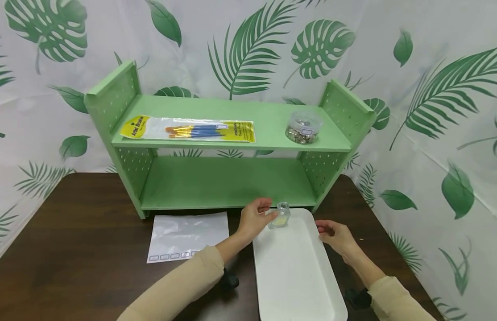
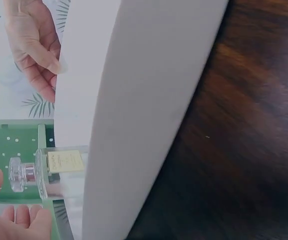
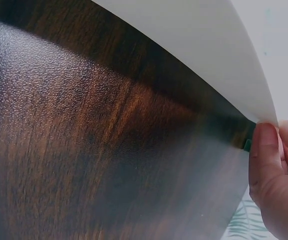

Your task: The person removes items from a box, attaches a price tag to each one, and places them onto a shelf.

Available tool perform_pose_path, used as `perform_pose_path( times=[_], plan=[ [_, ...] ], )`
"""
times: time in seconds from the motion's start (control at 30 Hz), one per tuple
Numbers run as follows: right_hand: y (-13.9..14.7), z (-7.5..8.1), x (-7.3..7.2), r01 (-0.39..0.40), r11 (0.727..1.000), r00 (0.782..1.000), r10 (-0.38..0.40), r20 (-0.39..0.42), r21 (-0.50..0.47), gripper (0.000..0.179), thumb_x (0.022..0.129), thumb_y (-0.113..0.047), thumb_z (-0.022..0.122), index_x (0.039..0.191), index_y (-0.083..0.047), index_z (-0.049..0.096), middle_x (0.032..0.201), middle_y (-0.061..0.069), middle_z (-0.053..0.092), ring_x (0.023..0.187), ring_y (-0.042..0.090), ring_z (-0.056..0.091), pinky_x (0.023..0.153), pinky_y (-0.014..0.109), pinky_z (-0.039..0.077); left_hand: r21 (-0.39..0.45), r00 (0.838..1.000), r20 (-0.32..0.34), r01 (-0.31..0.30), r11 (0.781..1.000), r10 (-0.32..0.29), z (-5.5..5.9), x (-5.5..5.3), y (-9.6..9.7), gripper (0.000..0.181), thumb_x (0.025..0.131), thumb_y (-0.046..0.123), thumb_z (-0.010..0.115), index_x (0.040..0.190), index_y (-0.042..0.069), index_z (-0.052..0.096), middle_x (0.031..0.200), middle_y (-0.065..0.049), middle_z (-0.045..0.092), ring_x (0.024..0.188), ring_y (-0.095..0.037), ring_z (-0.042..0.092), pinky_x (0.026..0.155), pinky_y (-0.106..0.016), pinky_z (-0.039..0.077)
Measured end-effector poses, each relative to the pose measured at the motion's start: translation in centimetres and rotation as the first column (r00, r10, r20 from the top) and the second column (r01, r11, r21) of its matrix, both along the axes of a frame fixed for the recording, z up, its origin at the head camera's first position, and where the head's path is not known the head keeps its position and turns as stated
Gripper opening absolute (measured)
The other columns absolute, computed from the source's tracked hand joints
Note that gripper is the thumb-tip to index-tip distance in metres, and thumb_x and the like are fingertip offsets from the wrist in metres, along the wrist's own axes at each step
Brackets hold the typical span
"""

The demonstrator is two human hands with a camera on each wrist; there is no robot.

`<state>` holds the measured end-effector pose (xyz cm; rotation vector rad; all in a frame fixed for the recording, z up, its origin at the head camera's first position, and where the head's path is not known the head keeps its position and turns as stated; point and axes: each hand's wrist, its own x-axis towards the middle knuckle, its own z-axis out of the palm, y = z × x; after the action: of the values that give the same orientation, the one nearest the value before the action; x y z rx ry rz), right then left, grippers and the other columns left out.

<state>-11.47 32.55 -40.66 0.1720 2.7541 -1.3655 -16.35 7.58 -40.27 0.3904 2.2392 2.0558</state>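
A clear glass bottle [image 1: 281, 218] with a pale yellow label and a glass stopper stands at the far end of a white tray [image 1: 296, 267]. My left hand [image 1: 254, 219] is beside the bottle, its thumb and fingers spread apart. In the left wrist view a gap shows between those fingertips [image 2: 39, 220] and the glass bottle [image 2: 66, 167]. My right hand [image 1: 337, 238] is at the tray's right rim near the far corner. In the right wrist view its thumb and fingers pinch that rim, the thumb [image 3: 267, 137] right at the edge.
A green two-level shelf [image 1: 232, 183] stands behind the tray. On its upper board lie a pack of artist brushes [image 1: 188, 129] and a round clear tub of small metallic pieces [image 1: 304, 127]. A white sheet with small labels [image 1: 188, 236] lies left of the tray on the dark wooden table [image 1: 72, 249].
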Motion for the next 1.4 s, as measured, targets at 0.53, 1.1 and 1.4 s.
perform_pose_path(
  times=[0.53,1.1,1.4],
  plan=[
    [-0.7,-0.1,0.8,-0.004,1.000,1.000,0.004,0.017,-0.019,0.036,0.085,0.010,0.056,0.121,0.012,0.054,0.100,0.019,0.061,0.087,0.021,0.054,0.068,0.020,0.050,-0.057,0.996,-0.038,-0.080,0.995,0.078,-1.2,0.1,2.0,0.032,0.082,0.007,0.072,0.111,-0.003,0.063,0.107,-0.014,0.066,0.101,-0.029,0.060,0.090,-0.039,0.051],
    [-0.9,-0.6,1.2,0.030,0.998,1.000,-0.030,0.000,-0.049,0.037,0.079,0.013,0.058,0.116,0.012,0.057,0.093,0.013,0.061,0.081,0.019,0.054,0.064,0.020,0.049,-0.089,0.992,-0.057,-0.116,0.989,0.111,-1.8,0.4,2.2,0.020,0.078,0.008,0.075,0.096,0.002,0.069,0.091,-0.007,0.070,0.085,-0.016,0.064,0.074,-0.023,0.051],
    [-0.1,-0.4,0.8,0.029,0.998,0.998,-0.031,-0.046,-0.050,0.038,0.078,0.013,0.059,0.116,0.014,0.056,0.092,0.013,0.061,0.079,0.015,0.053,0.064,0.019,0.048,-0.040,0.992,-0.112,-0.060,0.997,0.056,0.2,0.0,2.0,0.020,0.080,0.011,0.074,0.097,0.002,0.069,0.089,-0.008,0.069,0.082,-0.016,0.064,0.070,-0.019,0.052]
  ],
)
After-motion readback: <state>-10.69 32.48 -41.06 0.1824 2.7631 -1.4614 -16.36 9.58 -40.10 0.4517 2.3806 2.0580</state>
